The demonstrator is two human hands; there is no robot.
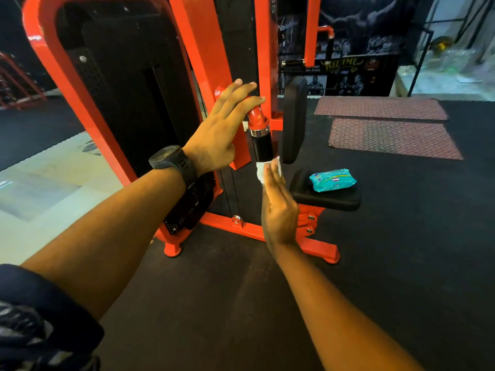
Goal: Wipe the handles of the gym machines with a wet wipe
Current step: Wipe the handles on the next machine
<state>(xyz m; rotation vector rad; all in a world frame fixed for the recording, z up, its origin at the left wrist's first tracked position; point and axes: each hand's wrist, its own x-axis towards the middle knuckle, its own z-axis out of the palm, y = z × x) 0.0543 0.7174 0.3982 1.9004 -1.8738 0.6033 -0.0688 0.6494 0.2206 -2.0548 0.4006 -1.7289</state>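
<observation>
A red gym machine (80, 84) stands in front of me. Its near handle (262, 145) is a black grip with a chrome collar, hanging from a red elbow tube (255, 116). My left hand (222, 129) rests on that red tube with straight fingers, a black watch on its wrist. My right hand (278, 202) reaches up from below with fingers extended. It presses a white wet wipe (263, 170) against the lower end of the black grip. How the thumb sits on the wipe is hidden. A second black handle (293, 62) shows farther back.
A teal pack of wipes (333, 180) lies on the machine's black seat (326, 200). A black back pad (294, 119) stands just right of the handle. Two patterned mats (388, 124) lie on the dark floor at right. Pale flooring is at left.
</observation>
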